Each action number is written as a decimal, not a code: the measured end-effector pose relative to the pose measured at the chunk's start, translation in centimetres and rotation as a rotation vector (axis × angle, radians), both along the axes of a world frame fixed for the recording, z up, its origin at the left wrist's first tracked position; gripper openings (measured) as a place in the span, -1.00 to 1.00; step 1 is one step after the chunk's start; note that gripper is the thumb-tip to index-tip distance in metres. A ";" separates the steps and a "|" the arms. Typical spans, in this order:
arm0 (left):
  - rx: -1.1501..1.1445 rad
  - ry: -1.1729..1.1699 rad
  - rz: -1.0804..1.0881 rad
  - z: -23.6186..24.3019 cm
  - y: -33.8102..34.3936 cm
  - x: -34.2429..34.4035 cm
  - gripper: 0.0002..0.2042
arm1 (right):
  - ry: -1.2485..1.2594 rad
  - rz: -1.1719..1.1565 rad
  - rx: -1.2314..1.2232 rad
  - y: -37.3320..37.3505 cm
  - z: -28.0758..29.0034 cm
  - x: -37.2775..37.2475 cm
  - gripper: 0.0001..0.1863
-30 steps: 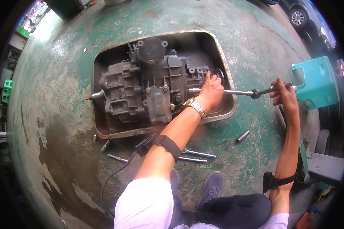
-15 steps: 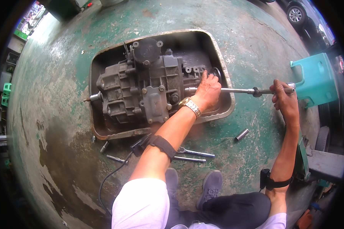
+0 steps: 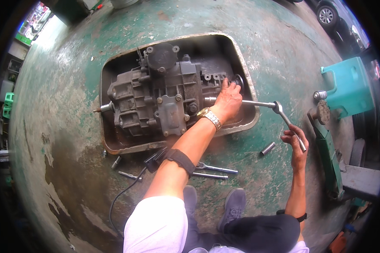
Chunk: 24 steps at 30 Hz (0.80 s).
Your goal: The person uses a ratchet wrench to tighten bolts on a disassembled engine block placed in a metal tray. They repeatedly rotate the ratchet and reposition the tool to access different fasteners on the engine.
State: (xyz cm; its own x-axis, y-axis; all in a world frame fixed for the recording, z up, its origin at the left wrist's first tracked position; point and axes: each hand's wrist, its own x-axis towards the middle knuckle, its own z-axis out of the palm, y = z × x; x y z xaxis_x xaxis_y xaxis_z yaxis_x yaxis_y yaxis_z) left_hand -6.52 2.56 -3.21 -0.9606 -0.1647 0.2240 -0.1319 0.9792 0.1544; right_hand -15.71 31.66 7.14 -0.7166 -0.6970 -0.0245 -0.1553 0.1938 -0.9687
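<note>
A grey metal gearbox point(image 3: 133, 90) lies in a shallow rusty-rimmed tray point(image 3: 253, 88). My left hand point(image 3: 229, 100), with a metal watch on its wrist, is wrapped over an extension bar point(image 3: 259, 103) at the gearbox's right side. A socket point(image 3: 210, 100) on the bar's left end meets the casing; my palm covers part of the bar. From the bar's right end a ratchet wrench point(image 3: 286, 119) slants down toward me. Closed round the lower part of its handle is my right hand point(image 3: 297, 143).
Loose on the floor are a socket point(image 3: 267, 148), another ratchet wrench point(image 3: 217, 168), a bar point(image 3: 211, 175) and several small metal pieces. To the right stand a green floor jack point(image 3: 328, 156), a teal stool point(image 3: 352, 88) and a can point(image 3: 320, 95). A cable point(image 3: 114, 206) trails by my left arm.
My right hand has pulled the ratchet handle down toward me and leftward; it was nearly in line with the extension bar and now slants. My left hand stays almost in place.
</note>
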 end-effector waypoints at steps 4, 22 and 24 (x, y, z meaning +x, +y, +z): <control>-0.041 0.019 0.011 -0.3 0.0 -0.1 -0.81 | -0.299 0.168 -0.197 1.0 0.2 -0.3 0.00; 0.013 0.058 0.020 -0.6 -0.1 -0.1 -0.83 | -0.530 0.029 0.036 3.4 -2.8 -1.6 -0.31; 0.013 0.072 0.015 -0.6 -0.1 0.0 -0.83 | -0.475 0.014 0.060 3.3 -3.6 -1.0 -0.33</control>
